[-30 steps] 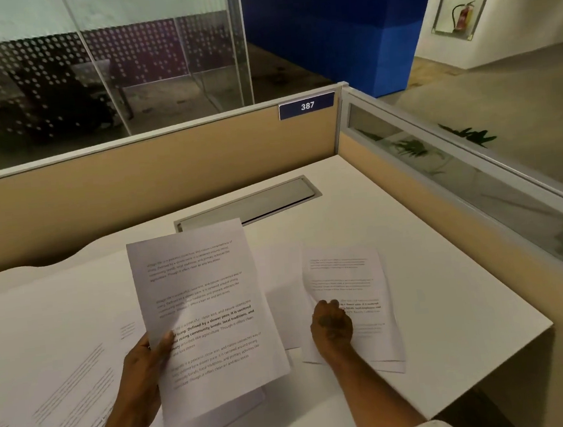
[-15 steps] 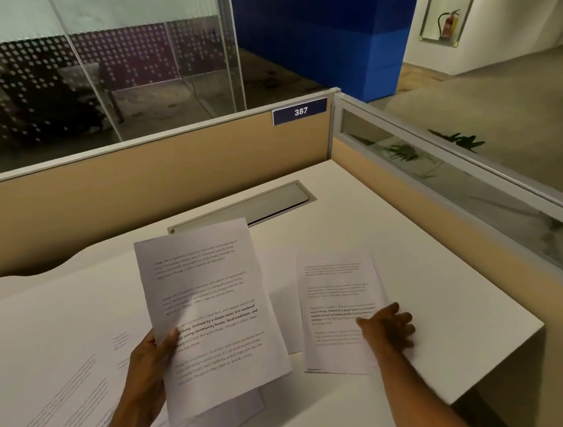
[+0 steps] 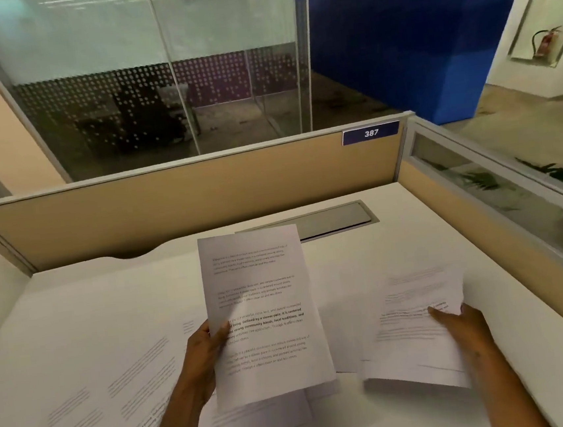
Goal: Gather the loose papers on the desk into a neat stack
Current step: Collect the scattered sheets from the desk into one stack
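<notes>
My left hand [image 3: 203,358] grips a printed sheet [image 3: 262,311] by its left edge and holds it tilted up above the white desk [image 3: 379,417]. My right hand [image 3: 462,325] grips the right edge of a second set of printed sheets [image 3: 415,331], whose near edge is raised off the desk and blurred. More loose sheets [image 3: 93,379] lie flat and overlapping across the left half of the desk. Another sheet [image 3: 259,422] lies partly under the held one.
A grey cable hatch [image 3: 332,220] is set into the desk at the back. Tan partition panels [image 3: 183,209] wall the desk at the back and right, with a "387" label [image 3: 370,132]. The desk's right front corner drops off close to my right arm.
My right hand shifted from the middle of the right-hand sheets to their right edge and lifted them. The left hand kept holding its sheet. The view tilted upward.
</notes>
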